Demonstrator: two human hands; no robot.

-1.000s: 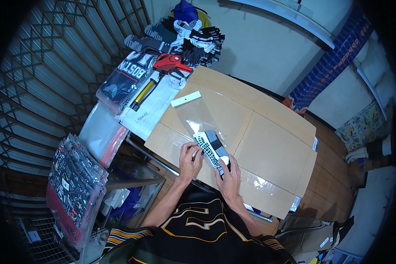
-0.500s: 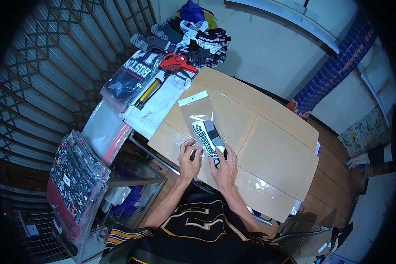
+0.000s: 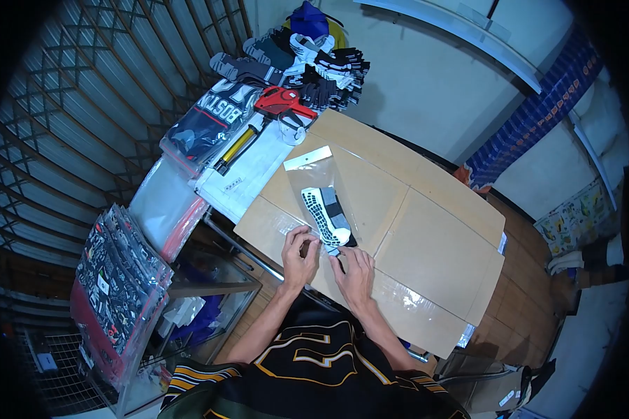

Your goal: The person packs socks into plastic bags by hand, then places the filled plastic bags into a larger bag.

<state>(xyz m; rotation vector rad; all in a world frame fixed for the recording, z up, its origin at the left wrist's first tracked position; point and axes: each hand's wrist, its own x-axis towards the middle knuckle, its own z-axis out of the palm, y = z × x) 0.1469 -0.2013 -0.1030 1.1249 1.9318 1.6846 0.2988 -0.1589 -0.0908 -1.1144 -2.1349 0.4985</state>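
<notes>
A pair of folded socks, white with dark grip pads and grey and black bands, lies inside a clear plastic bag with a white header strip. The bag rests flat on the cardboard, its header pointing away from me. My left hand pinches the bag's near left corner with thumb and fingers closed. Close by on the right, my right hand has its fingertips closed on the near edge of the bag, just below the toe end of the socks.
Flattened cardboard covers the table. At the far left are a red tape dispenser, a yellow-handled cutter, a bagged jersey and a heap of socks. Packed bags stack up at the left.
The socks have slid further into the bag, toward its header. My right hand has let go of the socks and moved down to the bag's near edge. The left hand stays about where it was.
</notes>
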